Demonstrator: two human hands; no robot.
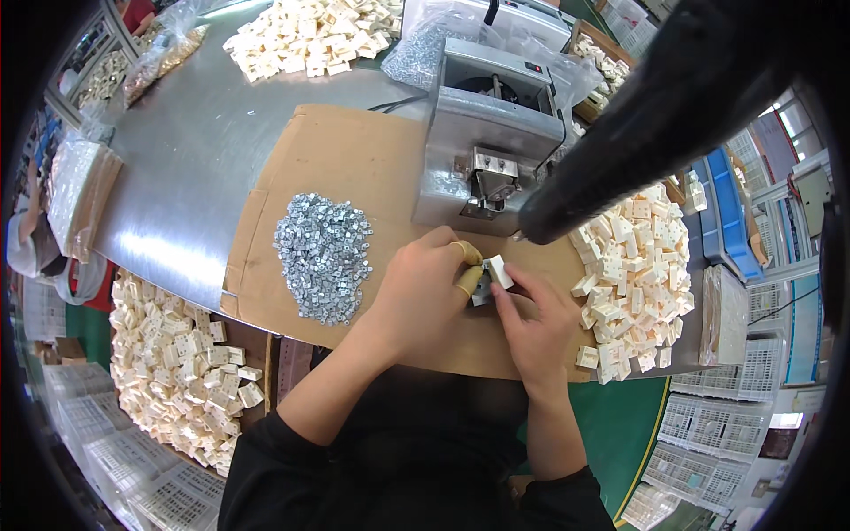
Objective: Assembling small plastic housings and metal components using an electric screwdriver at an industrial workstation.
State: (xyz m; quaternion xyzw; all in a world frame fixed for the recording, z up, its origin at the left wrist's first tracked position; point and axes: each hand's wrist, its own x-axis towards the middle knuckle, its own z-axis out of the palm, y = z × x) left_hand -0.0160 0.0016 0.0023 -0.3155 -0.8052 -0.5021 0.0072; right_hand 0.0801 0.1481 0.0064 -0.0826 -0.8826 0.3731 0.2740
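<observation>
Between the thumb and fingers of my right hand (pixel 538 332) is a small cream-white plastic block (pixel 501 272), held tilted over the cardboard. My left hand (pixel 423 288) wears yellow finger cots (pixel 467 281) on its thumb and forefinger. Those two fingertips pinch close against the block's left side; whatever sits between them is too small to make out. Just below the fingertips a small grey metal piece (pixel 481 296) shows, partly covered by the hands. A heap of small silvery metal parts (pixel 323 257) lies left of my left hand. Many similar white blocks (pixel 633 283) are piled beyond my right hand.
A grey metal machine (pixel 491 133) stands just beyond my hands on the cardboard sheet (pixel 354 146). A black arm-like bar (pixel 655 124) crosses the upper right. More white blocks fill a box (pixel 177 380) at lower left and form a pile (pixel 314 35) at the back.
</observation>
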